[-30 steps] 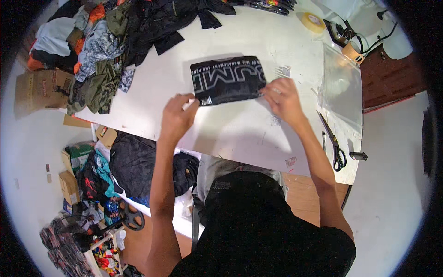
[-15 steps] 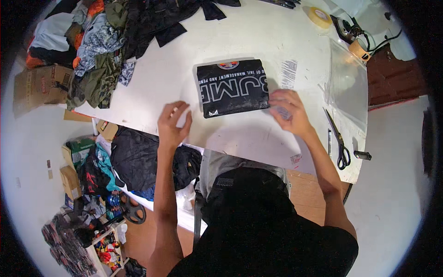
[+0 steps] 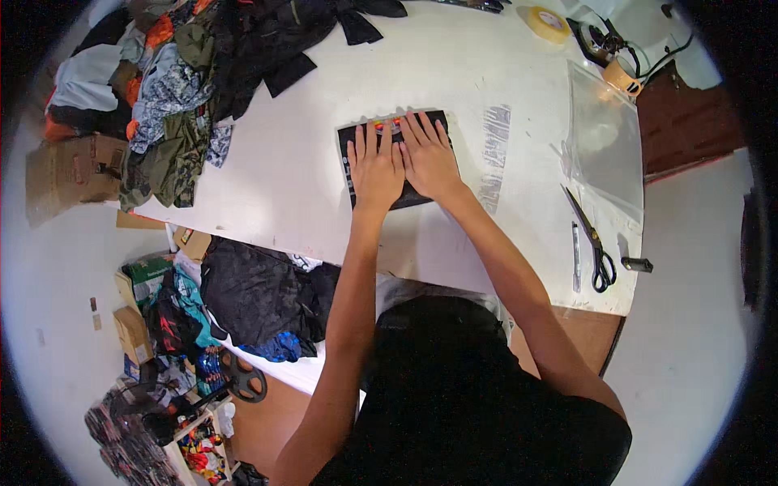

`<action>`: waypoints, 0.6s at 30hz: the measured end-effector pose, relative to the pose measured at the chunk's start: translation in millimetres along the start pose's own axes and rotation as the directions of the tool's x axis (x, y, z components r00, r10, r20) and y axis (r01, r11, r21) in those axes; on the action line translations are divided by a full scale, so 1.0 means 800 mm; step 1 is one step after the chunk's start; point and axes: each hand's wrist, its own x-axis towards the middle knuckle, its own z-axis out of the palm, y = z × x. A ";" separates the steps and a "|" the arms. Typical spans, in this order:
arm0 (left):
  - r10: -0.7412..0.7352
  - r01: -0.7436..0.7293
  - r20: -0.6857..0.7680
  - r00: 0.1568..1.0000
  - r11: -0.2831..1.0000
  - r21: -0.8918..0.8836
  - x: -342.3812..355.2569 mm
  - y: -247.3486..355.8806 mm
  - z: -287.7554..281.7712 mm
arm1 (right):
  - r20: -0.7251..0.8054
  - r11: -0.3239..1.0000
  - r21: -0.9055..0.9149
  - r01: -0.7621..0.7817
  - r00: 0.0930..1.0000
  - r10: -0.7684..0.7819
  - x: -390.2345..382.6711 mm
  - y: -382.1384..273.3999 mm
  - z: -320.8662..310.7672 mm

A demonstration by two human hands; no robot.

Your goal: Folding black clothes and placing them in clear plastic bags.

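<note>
A folded black garment (image 3: 416, 197) with light lettering and a small coloured emblem lies on the white table (image 3: 300, 174). Both palms press flat on top of it. My left hand (image 3: 377, 168) covers its left half with the fingers stretched toward the far edge. Beside it, my right hand (image 3: 431, 160) rests on the right half, fingers straight and slightly spread. The two hands touch or nearly touch in the middle and hide most of the lettering. Neither hand grips anything.
Black scissors (image 3: 597, 247) and a clear pen-like stick (image 3: 576, 257) lie at the right, near a clear plastic sheet (image 3: 604, 146). Tape (image 3: 549, 24) and an orange mug (image 3: 622, 77) stand far right. Clothes (image 3: 174, 89) pile up at the far left beside a cardboard box (image 3: 77, 172).
Both hands have come inward from the garment's two sides and now lie flat on top of it. The garment appears slightly further left in the picture as the whole view shifted.
</note>
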 end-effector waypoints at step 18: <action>0.018 -0.022 0.098 0.995 0.999 0.046 -0.027 0.008 -0.012 | -0.240 0.950 0.145 -0.275 0.922 0.303 -0.087 0.096 -0.166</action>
